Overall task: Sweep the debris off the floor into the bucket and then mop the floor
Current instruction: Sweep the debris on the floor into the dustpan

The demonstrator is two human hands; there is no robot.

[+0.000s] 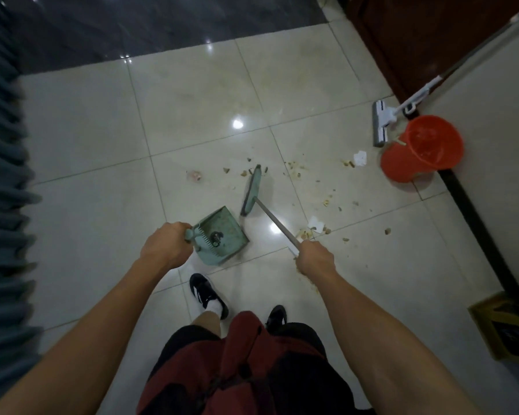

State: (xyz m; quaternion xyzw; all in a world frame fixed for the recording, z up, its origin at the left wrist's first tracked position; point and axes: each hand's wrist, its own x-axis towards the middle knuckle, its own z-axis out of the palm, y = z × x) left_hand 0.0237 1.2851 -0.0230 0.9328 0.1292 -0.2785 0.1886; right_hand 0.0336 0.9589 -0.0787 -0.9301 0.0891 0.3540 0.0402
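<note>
Both hands are fisted: left hand (165,245) grips one dustpan (222,235), right hand (313,257) grips one broom (252,190). One bucket (423,148) and one mop (382,122) stand by the floor's (192,115) right edge, amid scattered debris (295,169).

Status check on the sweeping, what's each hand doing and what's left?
Left hand grips dustpan handle; right hand grips broom handle. Debris scattered on tiles. Bucket, mop by wall, untouched.

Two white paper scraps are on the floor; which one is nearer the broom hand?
The white scrap just beyond the right hand, beside the broom handle; the other scrap lies by the red bucket.
</note>
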